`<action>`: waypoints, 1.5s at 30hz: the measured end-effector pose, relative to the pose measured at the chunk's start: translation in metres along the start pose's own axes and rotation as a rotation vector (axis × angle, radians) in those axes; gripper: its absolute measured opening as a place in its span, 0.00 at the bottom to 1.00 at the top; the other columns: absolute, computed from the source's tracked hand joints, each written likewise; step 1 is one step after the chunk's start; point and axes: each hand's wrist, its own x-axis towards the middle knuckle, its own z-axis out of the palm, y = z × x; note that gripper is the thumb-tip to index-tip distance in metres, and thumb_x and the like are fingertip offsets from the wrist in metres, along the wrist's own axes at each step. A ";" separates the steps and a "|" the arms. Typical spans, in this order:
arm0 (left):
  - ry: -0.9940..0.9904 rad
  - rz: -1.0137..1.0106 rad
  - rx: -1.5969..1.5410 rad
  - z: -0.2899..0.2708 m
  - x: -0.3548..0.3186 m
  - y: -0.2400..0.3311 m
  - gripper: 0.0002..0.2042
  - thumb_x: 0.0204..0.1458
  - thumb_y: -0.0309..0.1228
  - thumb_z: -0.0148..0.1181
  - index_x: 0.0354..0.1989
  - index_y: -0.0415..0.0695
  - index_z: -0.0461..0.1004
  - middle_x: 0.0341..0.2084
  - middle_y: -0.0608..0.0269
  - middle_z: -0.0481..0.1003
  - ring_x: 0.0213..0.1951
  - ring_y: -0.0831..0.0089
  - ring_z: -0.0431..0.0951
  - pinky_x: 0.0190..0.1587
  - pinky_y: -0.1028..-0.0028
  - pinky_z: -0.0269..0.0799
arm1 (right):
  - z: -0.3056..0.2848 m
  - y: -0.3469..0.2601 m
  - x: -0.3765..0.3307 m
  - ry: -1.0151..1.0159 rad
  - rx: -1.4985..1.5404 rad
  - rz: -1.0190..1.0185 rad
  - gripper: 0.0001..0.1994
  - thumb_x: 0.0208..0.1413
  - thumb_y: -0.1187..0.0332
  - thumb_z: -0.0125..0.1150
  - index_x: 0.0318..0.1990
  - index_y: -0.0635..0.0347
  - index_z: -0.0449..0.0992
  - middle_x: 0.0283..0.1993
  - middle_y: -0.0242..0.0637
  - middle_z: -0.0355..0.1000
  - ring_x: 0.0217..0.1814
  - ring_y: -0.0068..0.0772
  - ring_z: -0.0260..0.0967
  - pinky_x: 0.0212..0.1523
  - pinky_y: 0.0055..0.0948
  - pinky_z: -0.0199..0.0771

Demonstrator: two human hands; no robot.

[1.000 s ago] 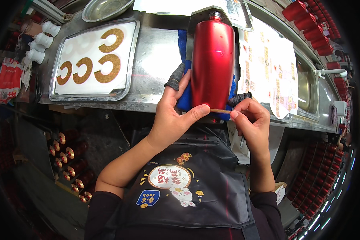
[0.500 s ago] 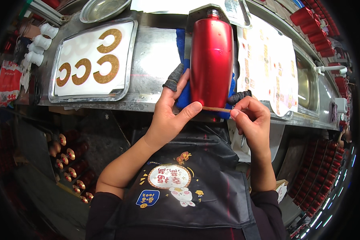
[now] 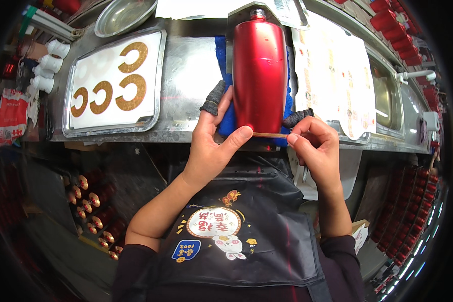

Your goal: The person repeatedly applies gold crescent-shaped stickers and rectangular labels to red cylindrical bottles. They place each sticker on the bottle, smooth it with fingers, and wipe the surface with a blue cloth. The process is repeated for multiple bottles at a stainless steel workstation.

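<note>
A glossy red metal bottle (image 3: 259, 70) lies on a blue cloth (image 3: 227, 118) on the steel counter, its neck pointing away from me. My left hand (image 3: 211, 141) rests against its base on the left, with a grey finger cot on the index finger. My right hand (image 3: 314, 143) is at the base on the right, also with a grey finger cot. Both thumbs pinch a thin gold-brown strip (image 3: 269, 135) stretched along the bottle's bottom edge.
A white tray (image 3: 88, 68) with several gold C-shaped strips lies at the left. Behind it is a round metal dish (image 3: 123, 15). Sheets of printed labels (image 3: 334, 75) lie at the right beside a sink (image 3: 387, 95). Red bottles line shelves (image 3: 412, 211) below and at the right.
The hands and bottle stay almost still. The view has shifted slightly, and the strip remains stretched between my thumbs at the bottle's base.
</note>
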 end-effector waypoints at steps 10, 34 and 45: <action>-0.097 0.521 1.003 -0.019 -0.028 0.007 0.22 0.56 0.38 0.65 0.58 0.44 0.79 0.71 0.32 0.57 0.72 0.37 0.56 0.71 0.40 0.42 | -0.002 0.004 0.001 0.010 -0.051 -0.019 0.06 0.56 0.75 0.66 0.29 0.61 0.75 0.26 0.20 0.66 0.22 0.06 0.59 0.21 0.14 0.52; -0.219 0.655 1.339 -0.008 -0.009 0.047 0.10 0.42 0.36 0.73 0.26 0.42 0.83 0.67 0.33 0.64 0.66 0.34 0.66 0.67 0.31 0.45 | -0.006 0.019 0.009 -0.026 -0.022 -0.080 0.06 0.54 0.75 0.67 0.29 0.63 0.75 0.31 0.22 0.66 0.27 0.07 0.62 0.27 0.14 0.57; -0.268 0.783 1.367 0.020 0.010 0.052 0.09 0.39 0.33 0.68 0.29 0.45 0.82 0.64 0.43 0.71 0.63 0.33 0.70 0.64 0.28 0.50 | -0.005 0.024 0.013 -0.045 -0.022 -0.057 0.05 0.55 0.75 0.67 0.30 0.63 0.76 0.31 0.22 0.68 0.27 0.07 0.62 0.27 0.13 0.58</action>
